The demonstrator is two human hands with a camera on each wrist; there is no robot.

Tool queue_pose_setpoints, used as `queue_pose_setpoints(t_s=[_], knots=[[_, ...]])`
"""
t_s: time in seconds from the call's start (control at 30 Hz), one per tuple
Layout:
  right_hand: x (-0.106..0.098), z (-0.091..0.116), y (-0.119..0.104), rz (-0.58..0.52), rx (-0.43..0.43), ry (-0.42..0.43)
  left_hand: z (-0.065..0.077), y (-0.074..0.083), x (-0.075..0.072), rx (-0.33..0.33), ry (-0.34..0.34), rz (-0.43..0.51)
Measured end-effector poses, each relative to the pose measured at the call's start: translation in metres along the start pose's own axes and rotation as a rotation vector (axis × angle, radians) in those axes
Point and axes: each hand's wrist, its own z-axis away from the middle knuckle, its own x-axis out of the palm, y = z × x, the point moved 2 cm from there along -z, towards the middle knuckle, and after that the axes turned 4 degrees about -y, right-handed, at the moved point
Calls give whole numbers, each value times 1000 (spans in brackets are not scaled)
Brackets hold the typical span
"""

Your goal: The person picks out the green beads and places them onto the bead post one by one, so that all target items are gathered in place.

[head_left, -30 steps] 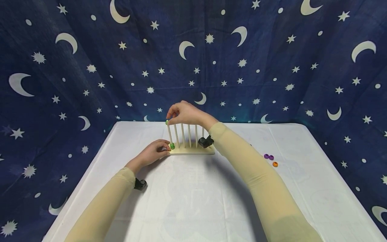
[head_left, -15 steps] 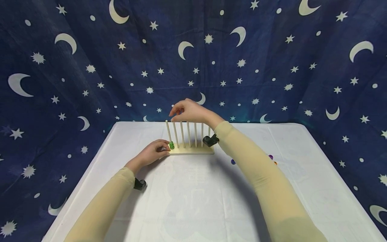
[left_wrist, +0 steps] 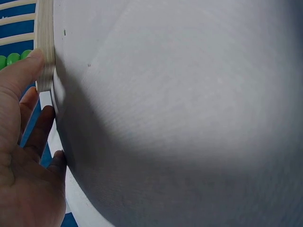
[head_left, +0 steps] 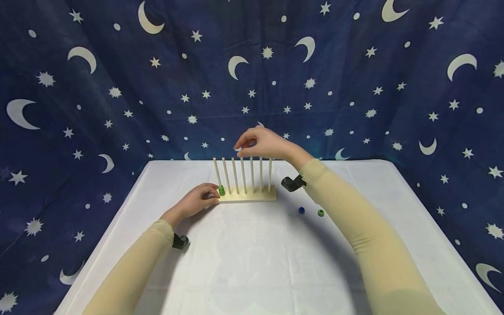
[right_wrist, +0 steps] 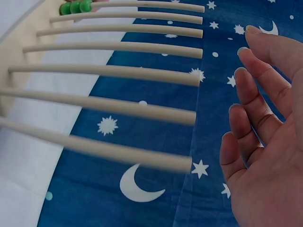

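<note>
A wooden peg stand point(head_left: 248, 197) with a row of upright pegs stands on the table. Three green beads point(right_wrist: 75, 7) are stacked at the bottom of its leftmost peg; the same green stack point(head_left: 222, 190) shows small in the head view. My left hand point(head_left: 198, 199) grips the left end of the base, its thumb point(left_wrist: 28, 71) on the front edge near the beads. Above the middle pegs hovers my right hand point(head_left: 265, 143), fingers loosely bent and holding nothing. In the right wrist view this right hand point(right_wrist: 270, 109) is apart from the peg tips.
A blue bead point(head_left: 301, 210) and a loose green bead point(head_left: 320, 213) lie on the white tablecloth point(head_left: 252, 262), right of the stand. My right sleeve point(head_left: 354, 218) crosses the right side of the table. Behind hangs a dark blue moon-and-star cloth point(head_left: 197, 65).
My right hand let go of a green bead at the top of the leftmost peg, and the bead slid down onto the stack. The hand then moved right. My left hand stayed put.
</note>
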Motion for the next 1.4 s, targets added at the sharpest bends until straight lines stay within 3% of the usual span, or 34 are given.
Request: queue_pose_setpoints(t_s=[0.57, 1.0, 1.4], knots=[[-21, 63, 32, 14, 84, 35, 0, -1, 0, -8, -3, -1], [-21, 111, 73, 7, 243, 40, 0, -1, 2, 13, 1, -3], [-14, 147, 108, -34, 319, 46, 2, -1, 1, 27, -13, 42]])
